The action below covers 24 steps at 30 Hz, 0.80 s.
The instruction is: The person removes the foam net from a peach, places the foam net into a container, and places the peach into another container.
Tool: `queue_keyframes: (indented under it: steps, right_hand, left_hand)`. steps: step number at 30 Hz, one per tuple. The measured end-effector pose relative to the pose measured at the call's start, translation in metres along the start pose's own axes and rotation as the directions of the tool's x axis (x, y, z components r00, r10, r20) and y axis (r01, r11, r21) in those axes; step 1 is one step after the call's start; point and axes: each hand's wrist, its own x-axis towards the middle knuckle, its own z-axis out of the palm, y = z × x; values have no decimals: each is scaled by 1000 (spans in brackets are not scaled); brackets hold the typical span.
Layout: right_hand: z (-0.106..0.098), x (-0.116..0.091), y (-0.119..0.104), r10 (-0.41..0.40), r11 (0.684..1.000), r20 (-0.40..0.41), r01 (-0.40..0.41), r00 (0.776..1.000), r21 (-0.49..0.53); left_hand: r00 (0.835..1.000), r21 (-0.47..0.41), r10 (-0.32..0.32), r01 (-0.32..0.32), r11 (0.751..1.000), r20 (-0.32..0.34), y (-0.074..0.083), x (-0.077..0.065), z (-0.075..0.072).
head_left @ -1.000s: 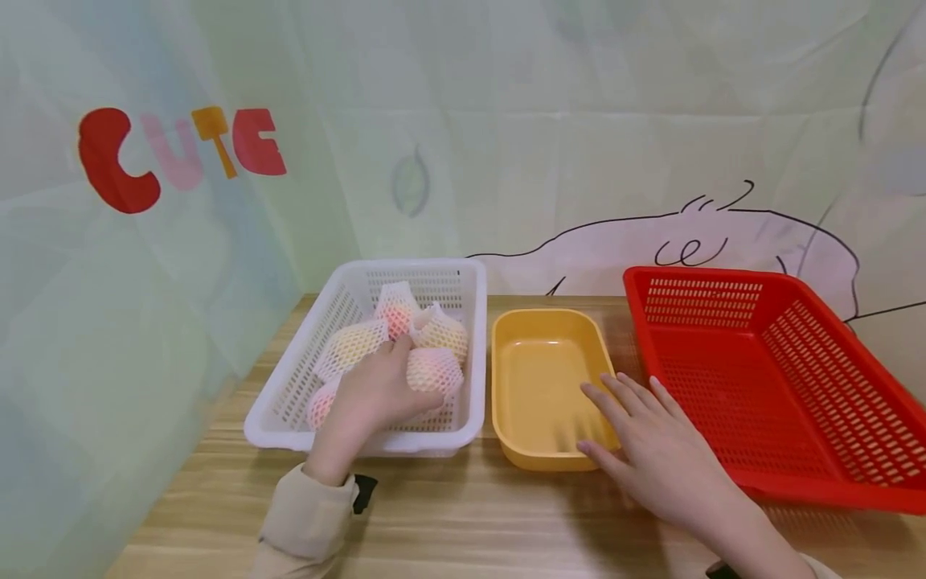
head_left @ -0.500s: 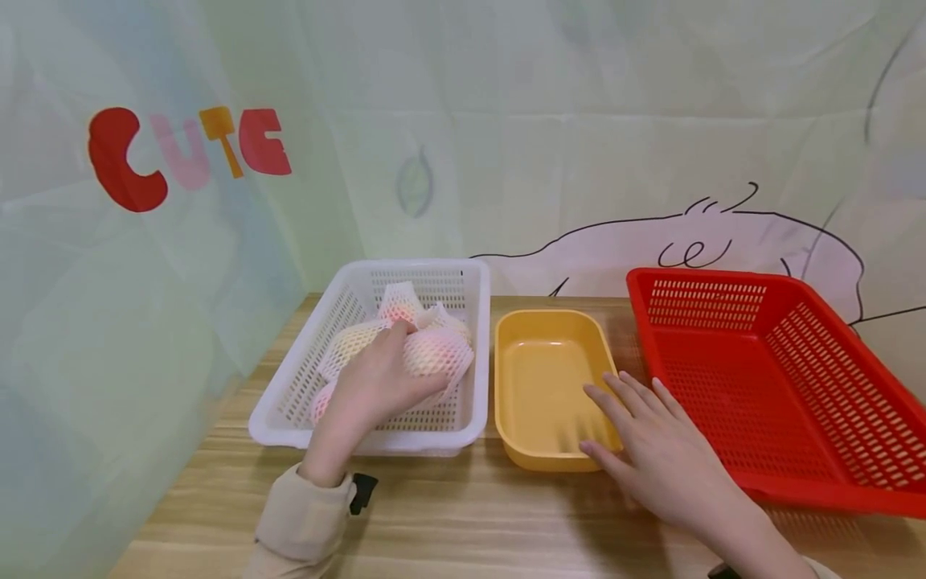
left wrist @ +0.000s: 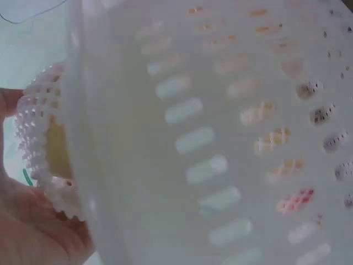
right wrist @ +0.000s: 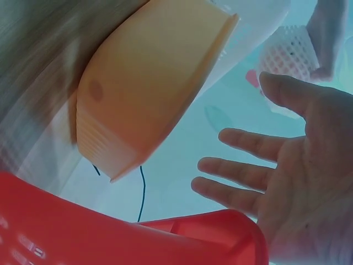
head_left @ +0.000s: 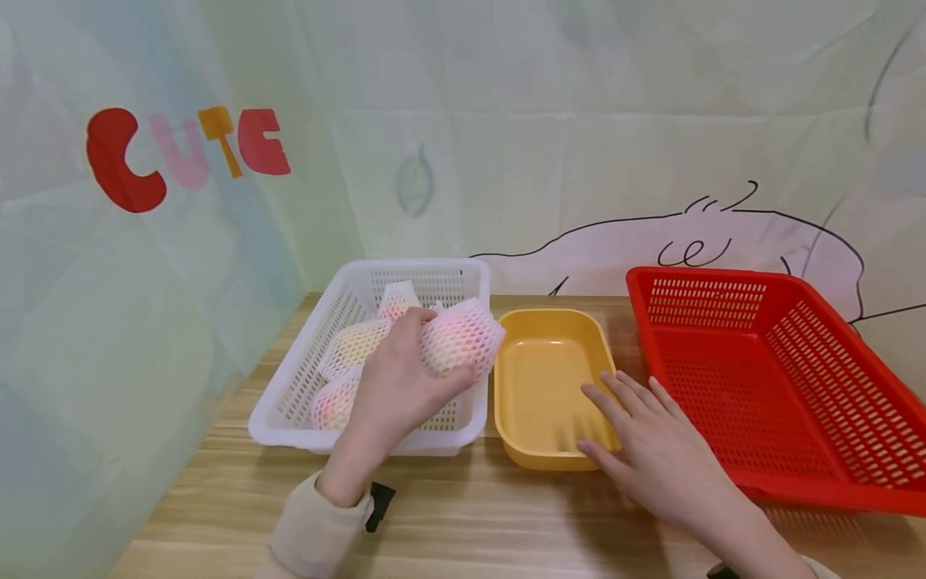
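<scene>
My left hand [head_left: 405, 374] grips a round fruit in a white foam net [head_left: 463, 338], pinkish through the mesh, raised over the right rim of the white basket [head_left: 289, 434]. In the left wrist view the netted fruit [left wrist: 47, 138] shows past the basket's wall [left wrist: 127, 165], with the fingers round it. Several more netted fruits [head_left: 354, 346], yellowish and pinkish, lie in the basket. My right hand [head_left: 651, 446] hovers with spread fingers over the right front rim of the yellow tray [head_left: 535, 462]. In the right wrist view that hand [right wrist: 298, 149] holds nothing.
A large red basket [head_left: 731, 378] with slotted walls stands right of the yellow tray, close to my right forearm. All the containers rest on a wooden table [head_left: 463, 531]. A printed cloth [head_left: 579, 161] hangs behind and at the left.
My left hand has lifted the netted fruit up from the white basket and moved it right toward the yellow tray. The right hand has stayed nearly still.
</scene>
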Motion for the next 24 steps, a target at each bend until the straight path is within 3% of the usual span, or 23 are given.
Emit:
queue_keyframes:
  steps: [8,15,20,24]
  right_hand:
    - [-1,1,-4,-50,988,2,50,999,146]
    - [-2,0,-7,-40,982,0,39,999,183]
    - [-2,-1,-10,6,961,20,-12,1000,276]
    - [-4,0,-13,69,906,97,-103,993,410]
  left_hand:
    - [996,-130,69,-77,989,-63,14,-10,14]
    - [990,-184,121,-132,974,-70,20,-17,29]
    - [987,-289,148,-160,944,-64,25,-21,38]
    - [989,-413,145,-141,900,-22,30,-25,42]
